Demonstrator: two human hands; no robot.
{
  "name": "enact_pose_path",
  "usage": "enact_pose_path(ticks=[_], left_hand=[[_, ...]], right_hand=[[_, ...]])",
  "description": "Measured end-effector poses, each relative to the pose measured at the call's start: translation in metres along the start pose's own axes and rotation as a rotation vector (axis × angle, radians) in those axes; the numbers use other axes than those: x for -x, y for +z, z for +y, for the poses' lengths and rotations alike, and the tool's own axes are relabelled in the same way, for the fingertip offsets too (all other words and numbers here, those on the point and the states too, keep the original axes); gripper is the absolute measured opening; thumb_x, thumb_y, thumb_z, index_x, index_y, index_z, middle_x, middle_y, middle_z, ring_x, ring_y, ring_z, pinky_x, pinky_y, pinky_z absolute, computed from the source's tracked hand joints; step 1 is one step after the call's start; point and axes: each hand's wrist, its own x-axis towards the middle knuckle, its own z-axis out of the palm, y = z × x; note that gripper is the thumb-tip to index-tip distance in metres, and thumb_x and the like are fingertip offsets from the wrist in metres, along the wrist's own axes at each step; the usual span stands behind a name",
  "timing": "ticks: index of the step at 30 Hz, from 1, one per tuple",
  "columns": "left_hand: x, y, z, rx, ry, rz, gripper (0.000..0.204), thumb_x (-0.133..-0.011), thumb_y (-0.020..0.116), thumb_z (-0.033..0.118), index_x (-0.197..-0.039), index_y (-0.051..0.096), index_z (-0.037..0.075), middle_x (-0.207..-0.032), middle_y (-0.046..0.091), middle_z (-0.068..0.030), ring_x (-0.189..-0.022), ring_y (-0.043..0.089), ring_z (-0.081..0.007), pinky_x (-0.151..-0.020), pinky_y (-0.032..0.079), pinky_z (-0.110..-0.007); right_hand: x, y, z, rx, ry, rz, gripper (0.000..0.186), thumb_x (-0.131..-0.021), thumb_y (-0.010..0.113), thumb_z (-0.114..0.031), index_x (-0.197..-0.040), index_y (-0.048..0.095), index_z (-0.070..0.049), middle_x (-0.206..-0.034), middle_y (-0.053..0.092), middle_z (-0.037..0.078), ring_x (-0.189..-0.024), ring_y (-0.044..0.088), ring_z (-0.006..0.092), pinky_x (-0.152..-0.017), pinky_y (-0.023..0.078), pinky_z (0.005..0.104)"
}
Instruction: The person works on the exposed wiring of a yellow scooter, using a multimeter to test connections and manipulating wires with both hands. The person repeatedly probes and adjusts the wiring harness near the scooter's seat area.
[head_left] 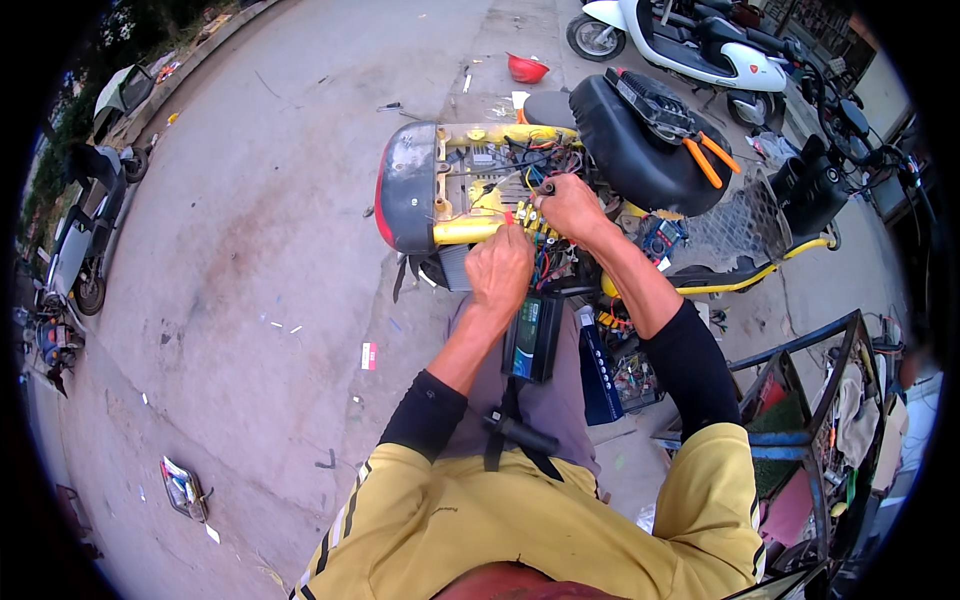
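My left hand (pixel 498 262) is closed at the yellow frame (pixel 466 231) of a dismantled scooter, pinching something red (pixel 508 218). My right hand (pixel 568 210) is just above and to its right, closed on a small dark cylindrical piece (pixel 547 189) among the wires (pixel 545 160). Yellow connectors and cables show between and below my hands. A black electronic box (pixel 533 338) rests at my legs below them. The black seat (pixel 640 150) is tilted off at the right, with orange-handled pliers (pixel 708 158) and a dark device on it.
A blue multimeter (pixel 663 237) lies right of my right arm. A box of small parts (pixel 632 378) and a metal cart (pixel 850 330) are at lower right. A white scooter (pixel 745 68) stands behind, parked scooters (pixel 75 230) at left, and a red helmet (pixel 527 67) on the pavement.
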Motion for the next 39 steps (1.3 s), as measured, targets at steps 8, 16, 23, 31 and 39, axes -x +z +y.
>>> enact_pose_path(ticks=[8,16,23,31,39], left_hand=[[0.001,0.000,-0.001,0.018,-0.022,-0.009,0.019,-0.089,0.076,0.018,-0.081,0.061,0.009,-0.073,0.067,-0.0108,-0.061,0.070,-0.0311,-0.056,0.055,-0.043],[-0.019,-0.040,-0.006,0.141,-0.012,-0.166,0.018,-0.096,0.074,0.025,-0.096,0.070,0.007,-0.083,0.070,-0.0114,-0.068,0.072,-0.0357,-0.061,0.056,-0.049],[-0.100,-0.046,-0.036,0.337,0.341,-0.234,0.016,-0.094,0.070,0.011,-0.109,0.076,0.010,-0.118,0.069,-0.0070,-0.108,0.070,-0.0324,-0.086,0.058,-0.046],[-0.145,-0.035,-0.046,0.300,0.600,-0.653,0.013,-0.095,0.070,0.012,-0.105,0.077,0.007,-0.118,0.069,-0.0060,-0.118,0.065,-0.0313,-0.097,0.054,-0.046],[-0.147,-0.027,-0.039,0.225,0.701,-0.688,0.013,-0.097,0.068,0.016,-0.102,0.077,0.007,-0.106,0.062,-0.0075,-0.113,0.061,-0.0298,-0.094,0.053,-0.045]], right_hand=[[-0.021,0.001,0.004,-0.069,0.111,-0.094,0.030,-0.091,0.076,-0.022,-0.108,0.080,0.002,-0.106,0.077,0.028,-0.103,0.077,0.0401,-0.092,0.057,0.0455],[-0.010,0.007,0.036,-0.248,-0.188,0.014,0.027,-0.088,0.083,-0.019,-0.107,0.082,0.000,-0.099,0.079,0.024,-0.094,0.077,0.0322,-0.090,0.057,0.0429],[0.024,0.010,0.022,-0.326,-0.240,0.212,0.025,-0.085,0.083,-0.011,-0.107,0.080,-0.001,-0.105,0.076,0.020,-0.100,0.074,0.0352,-0.092,0.056,0.0444],[0.052,0.026,0.030,-0.355,-0.188,0.410,0.022,-0.085,0.081,-0.006,-0.105,0.074,0.000,-0.110,0.070,0.019,-0.106,0.069,0.0392,-0.094,0.054,0.0463],[0.065,0.039,0.032,-0.470,-0.149,0.369,0.021,-0.086,0.080,-0.006,-0.106,0.076,-0.003,-0.105,0.065,0.017,-0.098,0.068,0.0387,-0.088,0.054,0.0476]])
